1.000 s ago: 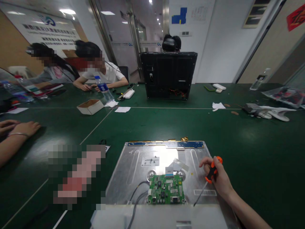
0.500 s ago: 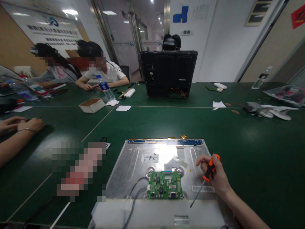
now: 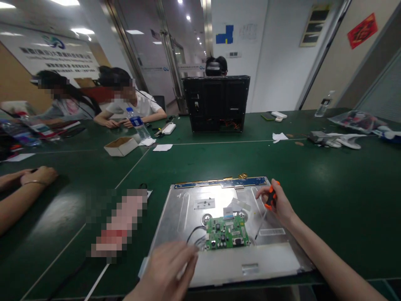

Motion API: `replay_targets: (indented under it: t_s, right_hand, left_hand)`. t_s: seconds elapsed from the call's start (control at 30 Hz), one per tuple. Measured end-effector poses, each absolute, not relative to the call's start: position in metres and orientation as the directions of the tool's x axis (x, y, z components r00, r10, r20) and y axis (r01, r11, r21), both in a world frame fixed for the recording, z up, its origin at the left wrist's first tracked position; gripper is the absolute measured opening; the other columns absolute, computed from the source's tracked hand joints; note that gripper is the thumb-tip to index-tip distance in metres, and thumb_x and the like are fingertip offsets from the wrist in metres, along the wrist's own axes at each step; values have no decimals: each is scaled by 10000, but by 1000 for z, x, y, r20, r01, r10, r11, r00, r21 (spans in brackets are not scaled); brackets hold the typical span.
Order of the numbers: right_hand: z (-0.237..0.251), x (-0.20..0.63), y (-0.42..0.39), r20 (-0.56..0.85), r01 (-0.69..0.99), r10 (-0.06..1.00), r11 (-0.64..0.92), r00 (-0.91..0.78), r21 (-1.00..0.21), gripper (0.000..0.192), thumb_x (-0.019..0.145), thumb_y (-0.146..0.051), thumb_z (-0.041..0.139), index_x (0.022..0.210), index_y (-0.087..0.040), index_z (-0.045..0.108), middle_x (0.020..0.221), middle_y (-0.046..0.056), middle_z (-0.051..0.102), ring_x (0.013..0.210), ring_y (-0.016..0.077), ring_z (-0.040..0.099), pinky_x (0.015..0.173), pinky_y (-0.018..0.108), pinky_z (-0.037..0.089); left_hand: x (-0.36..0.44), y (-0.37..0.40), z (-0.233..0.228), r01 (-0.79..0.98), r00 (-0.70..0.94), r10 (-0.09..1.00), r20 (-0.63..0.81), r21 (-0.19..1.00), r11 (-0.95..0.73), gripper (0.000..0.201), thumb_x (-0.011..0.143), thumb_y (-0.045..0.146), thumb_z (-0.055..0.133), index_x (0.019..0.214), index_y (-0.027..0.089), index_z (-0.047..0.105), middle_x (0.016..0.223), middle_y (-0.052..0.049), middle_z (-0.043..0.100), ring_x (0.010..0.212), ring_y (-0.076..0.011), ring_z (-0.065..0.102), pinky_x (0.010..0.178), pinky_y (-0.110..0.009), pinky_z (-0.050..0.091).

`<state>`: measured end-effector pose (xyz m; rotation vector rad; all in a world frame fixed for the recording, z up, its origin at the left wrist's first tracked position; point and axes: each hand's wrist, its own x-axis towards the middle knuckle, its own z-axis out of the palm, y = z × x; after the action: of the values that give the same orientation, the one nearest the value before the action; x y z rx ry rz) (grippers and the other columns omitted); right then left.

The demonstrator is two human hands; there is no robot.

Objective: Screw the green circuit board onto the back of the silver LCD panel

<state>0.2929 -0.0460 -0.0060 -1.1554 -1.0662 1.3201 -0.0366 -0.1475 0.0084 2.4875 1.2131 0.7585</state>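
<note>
right hand (image 3: 278,205) gripping orange screwdriver (image 3: 268,202), panel (image 3: 188,209) label seemingly unreadable

Orange-handled screwdriver (image 3: 269,202) tilted over silver panel (image 3: 188,209), tip down.

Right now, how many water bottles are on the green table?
2. One bottle with a blue label stands at far left near the seated people; a clear bottle stands at far right. The clutter at the left edge may hide more.

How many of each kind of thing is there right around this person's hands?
Screwdriver, in the right hand: 1
Metal panel: 1
Green circuit board: 1
Left hand, at the panel's near edge: 1
Total: 3 things, 2 hands
</note>
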Motion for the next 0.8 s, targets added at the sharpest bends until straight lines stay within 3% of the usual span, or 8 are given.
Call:
replay_targets:
  t_s: [0.1, 0.27, 0.43, 0.8]
  right_hand:
    - [0, 286, -32, -66, -144, 995, -75, -70, -987, 715, 732, -821, 446, 555, -157, 647, 352, -87, 225, 328, 48, 126, 351, 219, 83]
    - [10, 278, -13, -74, -121, 989, -90, -130, -989, 727, 715, -836, 441, 534, -160, 638, 363, -88, 232, 331, 44, 114, 357, 224, 66]
    - [3, 275, -6, -44, -117, 992, -59, -122, -991, 741, 704, -856, 438, 560, -164, 659, 361, -89, 226, 334, 48, 117, 371, 230, 63]
    - [-14, 276, -16, 14, -116, 994, 1, -112, -993, 735, 742, -852, 404, 554, -178, 629, 404, -77, 239, 378, 65, 127, 394, 246, 96]
  left_hand:
    - [-10, -80, 30, 678, 426, 817, 390, 461, -573, 230, 931, 241, 423, 809, 190, 611, 738, -50, 644, 684, -186, 603, 649, -294, 481]
    - [1, -17, 27, 725, 391, 900, 193, 537, -431, 162, 867, 250, 457, 791, 187, 585, 774, -30, 657, 697, -186, 582, 643, -274, 434]
    - [-3, -10, 4, 703, 392, 912, 121, 600, -382, 251, 914, 298, 415, 819, 179, 615, 806, -51, 676, 737, -208, 603, 663, -282, 436]
    - [-1, -6, -6, 722, 441, 891, 109, 547, -424, 221, 917, 313, 490, 913, 165, 653, 862, -74, 682, 771, -223, 617, 698, -301, 443]
